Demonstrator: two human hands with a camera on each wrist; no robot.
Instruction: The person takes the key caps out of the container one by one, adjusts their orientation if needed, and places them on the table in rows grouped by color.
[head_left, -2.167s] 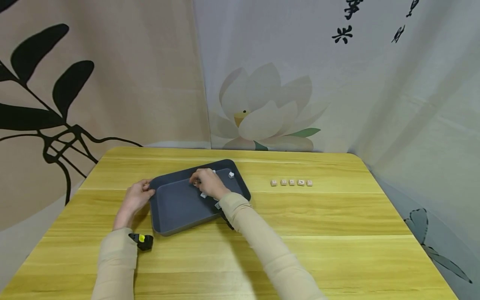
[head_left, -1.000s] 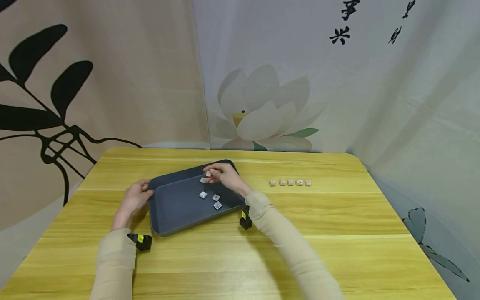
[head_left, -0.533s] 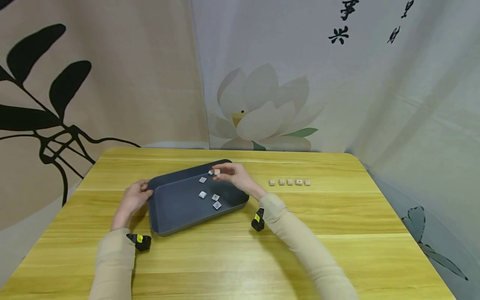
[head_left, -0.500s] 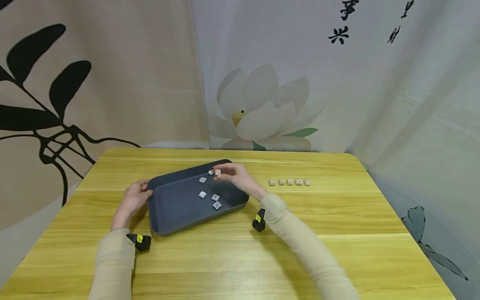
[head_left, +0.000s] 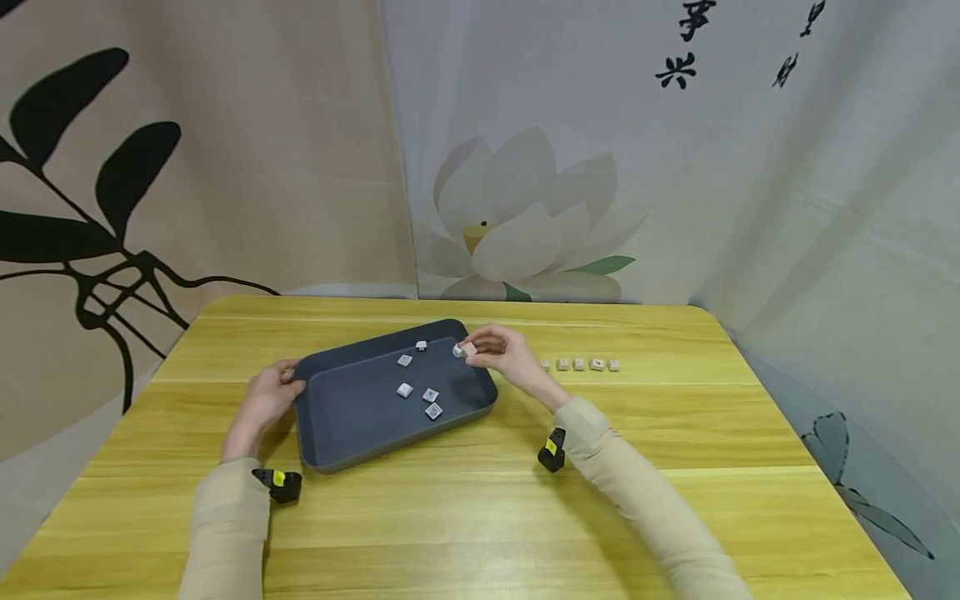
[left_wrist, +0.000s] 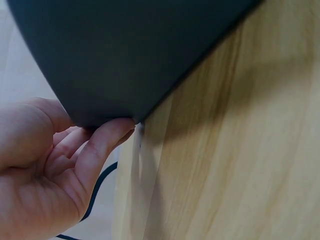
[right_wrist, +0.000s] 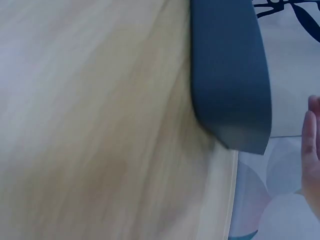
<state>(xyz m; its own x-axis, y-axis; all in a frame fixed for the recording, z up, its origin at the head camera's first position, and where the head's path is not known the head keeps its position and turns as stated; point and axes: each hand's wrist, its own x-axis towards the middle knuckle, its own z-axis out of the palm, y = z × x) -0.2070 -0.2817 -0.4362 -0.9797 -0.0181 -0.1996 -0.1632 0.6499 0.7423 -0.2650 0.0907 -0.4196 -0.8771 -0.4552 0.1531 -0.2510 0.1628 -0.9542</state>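
Observation:
My left hand [head_left: 268, 394] grips the far-left corner of a dark grey tray [head_left: 345, 421]. In the left wrist view, the fingers of the left hand [left_wrist: 65, 165] bend against the corner of the tray [left_wrist: 115, 60]. Over the tray's right rim, my right hand [head_left: 510, 357] pinches a small pale keycap [head_left: 468, 348] between thumb and fingertips. Just beside it, another keycap [head_left: 457, 352] lies in the tray. Several more white keycaps [head_left: 405, 390] are scattered on the tray floor, some underside up. Only part of the right hand [right_wrist: 311, 155] enters the right wrist view, where its keycap is hidden.
On the wooden table [head_left: 675, 433], right of the tray, several keycaps [head_left: 597, 365] stand in a straight row; the right hand partly covers its left end. A printed curtain [head_left: 525, 167] hangs behind the table's far edge.
My right hand reached into the tray, picked up a keycap and carried it rightward to the tray's right rim. The left hand has stayed on the tray corner.

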